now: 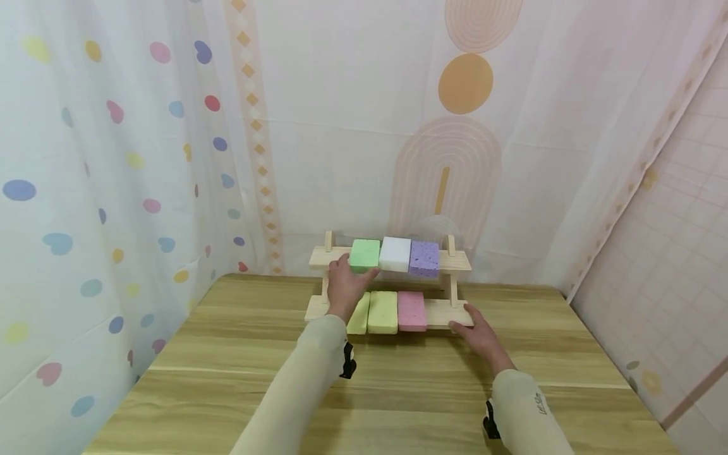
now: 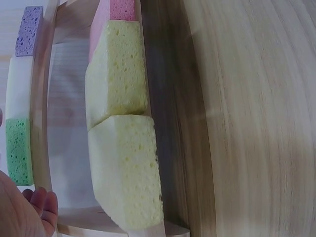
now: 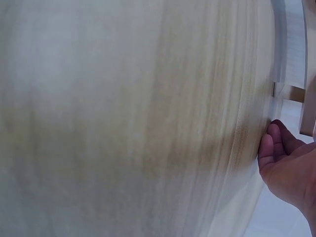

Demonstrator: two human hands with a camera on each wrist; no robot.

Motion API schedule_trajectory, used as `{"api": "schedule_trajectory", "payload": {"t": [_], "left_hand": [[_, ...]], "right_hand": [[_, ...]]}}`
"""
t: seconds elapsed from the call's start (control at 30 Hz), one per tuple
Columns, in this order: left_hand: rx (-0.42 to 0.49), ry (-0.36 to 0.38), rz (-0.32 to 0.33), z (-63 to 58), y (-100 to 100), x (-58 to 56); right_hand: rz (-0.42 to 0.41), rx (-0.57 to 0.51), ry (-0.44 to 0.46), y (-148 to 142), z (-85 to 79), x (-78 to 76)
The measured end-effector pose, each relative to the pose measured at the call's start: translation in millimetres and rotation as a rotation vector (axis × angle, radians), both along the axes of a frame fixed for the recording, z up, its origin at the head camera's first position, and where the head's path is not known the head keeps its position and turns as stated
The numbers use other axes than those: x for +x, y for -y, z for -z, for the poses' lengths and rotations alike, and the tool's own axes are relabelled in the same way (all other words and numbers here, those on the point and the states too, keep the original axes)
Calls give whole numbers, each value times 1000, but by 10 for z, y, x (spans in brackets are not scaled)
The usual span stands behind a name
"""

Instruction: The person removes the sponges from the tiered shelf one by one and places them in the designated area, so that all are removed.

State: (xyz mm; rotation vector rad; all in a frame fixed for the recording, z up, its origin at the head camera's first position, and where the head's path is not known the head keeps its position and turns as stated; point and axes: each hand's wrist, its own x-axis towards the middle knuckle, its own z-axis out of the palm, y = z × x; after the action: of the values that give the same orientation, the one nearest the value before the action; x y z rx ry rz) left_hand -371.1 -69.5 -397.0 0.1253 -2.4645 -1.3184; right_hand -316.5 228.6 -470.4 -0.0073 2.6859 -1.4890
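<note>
A two-tier wooden rack (image 1: 443,314) stands at the back of the table. My left hand (image 1: 348,287) is at the upper tier, its thumb along the front of a green sponge (image 1: 365,253) and its fingers at that sponge's left side. Beside the green sponge sit a white sponge (image 1: 395,254) and a purple sponge (image 1: 424,258). On the lower tier, two yellow sponges (image 1: 383,312) (image 2: 133,170) and a pink sponge (image 1: 412,311) lie side by side, the leftmost partly behind my left hand. My right hand (image 1: 480,335) grips the lower tier's right end, thumb in front.
The wood-grain table (image 1: 398,392) extends in front of the rack and to both sides. A patterned curtain (image 1: 341,158) hangs close behind it, and a dotted curtain (image 1: 131,240) runs along the left. A tiled-pattern wall (image 1: 671,240) is on the right.
</note>
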Motion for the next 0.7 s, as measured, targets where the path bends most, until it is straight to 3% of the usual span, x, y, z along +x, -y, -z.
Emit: {"api": "schedule_trajectory", "payload": {"t": [0.7], "left_hand": [[47, -16, -54, 48, -46, -1]], "right_hand": [[10, -36, 21, 61, -2, 45]]}}
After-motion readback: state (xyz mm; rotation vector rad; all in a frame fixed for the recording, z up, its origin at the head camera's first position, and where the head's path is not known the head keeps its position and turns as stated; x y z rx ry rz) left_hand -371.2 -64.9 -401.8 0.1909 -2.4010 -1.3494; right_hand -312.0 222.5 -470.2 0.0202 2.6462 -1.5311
